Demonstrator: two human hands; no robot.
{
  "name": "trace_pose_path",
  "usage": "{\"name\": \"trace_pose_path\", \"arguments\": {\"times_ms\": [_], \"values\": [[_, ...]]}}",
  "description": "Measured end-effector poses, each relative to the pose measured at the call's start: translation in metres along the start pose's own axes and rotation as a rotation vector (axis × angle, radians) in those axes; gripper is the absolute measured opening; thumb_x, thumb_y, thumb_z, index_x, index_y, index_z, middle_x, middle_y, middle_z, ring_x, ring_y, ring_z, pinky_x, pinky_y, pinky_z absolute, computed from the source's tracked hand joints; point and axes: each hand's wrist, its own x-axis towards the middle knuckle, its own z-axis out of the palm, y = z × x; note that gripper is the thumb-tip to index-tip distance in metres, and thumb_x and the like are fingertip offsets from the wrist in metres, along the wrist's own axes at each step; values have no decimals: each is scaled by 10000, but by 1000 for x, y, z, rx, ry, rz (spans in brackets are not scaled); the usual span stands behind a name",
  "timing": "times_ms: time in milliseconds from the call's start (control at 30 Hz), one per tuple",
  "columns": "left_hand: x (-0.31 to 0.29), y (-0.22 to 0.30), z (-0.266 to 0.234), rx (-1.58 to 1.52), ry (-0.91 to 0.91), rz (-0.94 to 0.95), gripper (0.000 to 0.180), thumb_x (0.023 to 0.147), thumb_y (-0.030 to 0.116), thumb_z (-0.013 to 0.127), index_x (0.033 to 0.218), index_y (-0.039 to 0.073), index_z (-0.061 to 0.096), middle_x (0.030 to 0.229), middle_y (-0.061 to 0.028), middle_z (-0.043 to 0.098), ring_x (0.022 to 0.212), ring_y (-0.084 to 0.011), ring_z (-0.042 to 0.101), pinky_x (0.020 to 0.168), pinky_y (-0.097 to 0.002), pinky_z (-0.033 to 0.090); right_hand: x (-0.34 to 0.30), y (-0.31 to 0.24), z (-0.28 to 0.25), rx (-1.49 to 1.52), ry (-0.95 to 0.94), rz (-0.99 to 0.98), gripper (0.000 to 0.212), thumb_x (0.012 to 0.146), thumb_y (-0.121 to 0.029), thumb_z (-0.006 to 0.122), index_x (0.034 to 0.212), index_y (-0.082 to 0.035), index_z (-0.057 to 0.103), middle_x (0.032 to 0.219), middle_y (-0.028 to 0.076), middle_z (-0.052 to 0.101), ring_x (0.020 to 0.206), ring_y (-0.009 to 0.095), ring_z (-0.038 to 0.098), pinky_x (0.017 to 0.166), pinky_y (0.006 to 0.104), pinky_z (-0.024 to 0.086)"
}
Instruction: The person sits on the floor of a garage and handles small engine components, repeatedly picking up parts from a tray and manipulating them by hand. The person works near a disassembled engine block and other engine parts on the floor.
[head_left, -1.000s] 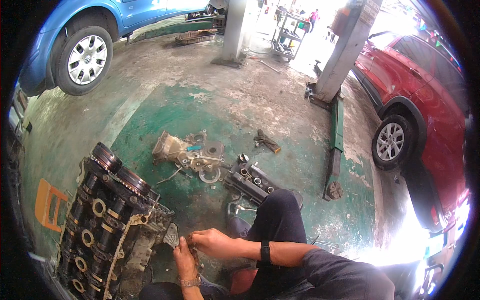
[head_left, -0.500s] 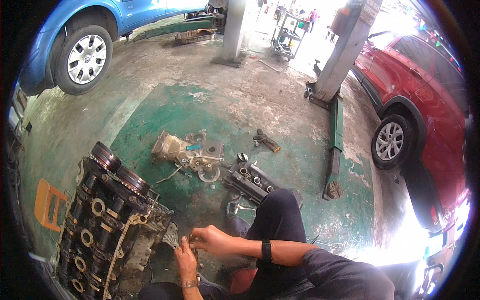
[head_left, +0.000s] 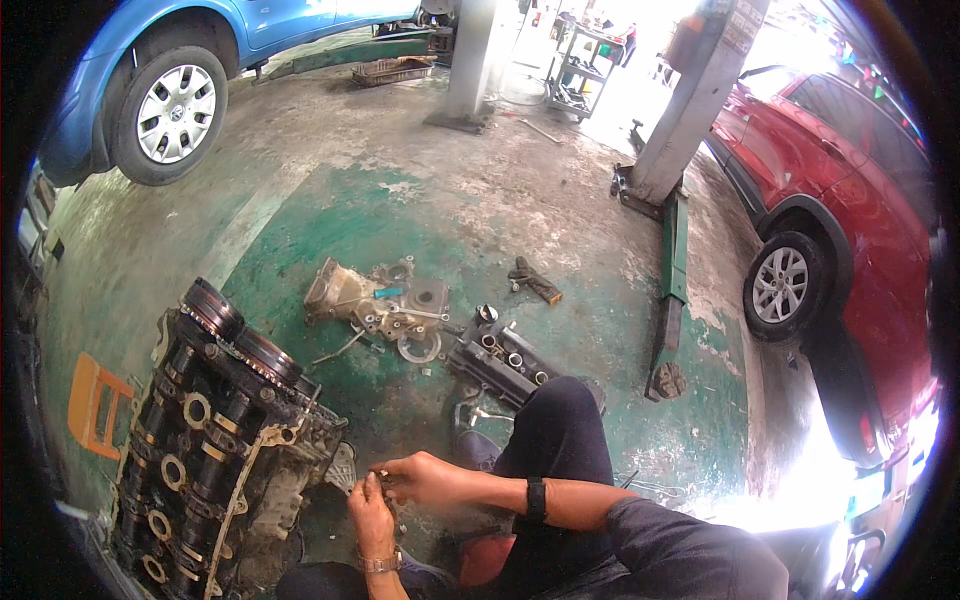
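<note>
Beside the lower right corner of the dark engine block (head_left: 215, 440), the left hand (head_left: 372, 515) and right hand (head_left: 425, 478) meet fingertip to fingertip, pinching a small part (head_left: 378, 478) — too tiny to tell its long axis or which way it points. The block's long axis runs from lower left up toward the green floor (head_left: 330, 230), where a valve cover (head_left: 500, 358) lies near the knee.

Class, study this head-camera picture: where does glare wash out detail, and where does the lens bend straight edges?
Head view: daylight glare burns out the floor beside the red car; the lift post leans and bows toward the rim; both hands stay fairly sharp; a black circular border cuts the corners.
</note>
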Motion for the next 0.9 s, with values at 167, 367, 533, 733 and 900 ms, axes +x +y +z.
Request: {"name": "trace_pose_path", "arguments": {"times_ms": [167,367,533,733,900], "values": [[0,1,-1,99,-3,34,377,971,234,490,717,-36,559,615,7,497,569,-83,397,496,-283,328,0,7,-3,-151,-44,-54,276,817,-126,624,1041,28,574,873,227,631,811,379,624,695,426,494],[0,0,-2,68,-14,-29,367,962,219,503,687,-22,536,601,16,476,570,-78,387,496,-278,319,0,-4,-3,-200,-27,10,253,824,-151,617,987,35,562,847,238,625,823,416,604,682,456,482],[2,-4,-1,35,-2,65,351,960,199,500,677,-8,515,604,24,459,576,-75,377,502,-279,316,1,-12,-6,-88,-60,215,259,860,-168,588,995,50,555,816,227,638,715,359,643,634,425,496],[-2,1,-5,36,-71,40,251,960,149,476,762,0,515,660,36,450,570,-66,349,499,-266,315,3,-14,-11,86,-98,396,295,887,-210,570,1010,57,554,764,131,643,543,162,624,495,331,495],[-4,7,-9,-24,-155,13,115,939,80,488,848,21,528,680,41,463,564,-39,378,483,-222,319,3,-9,-13,129,-63,453,283,893,-212,560,1016,43,560,749,110,636,534,161,611,451,312,480]]}}
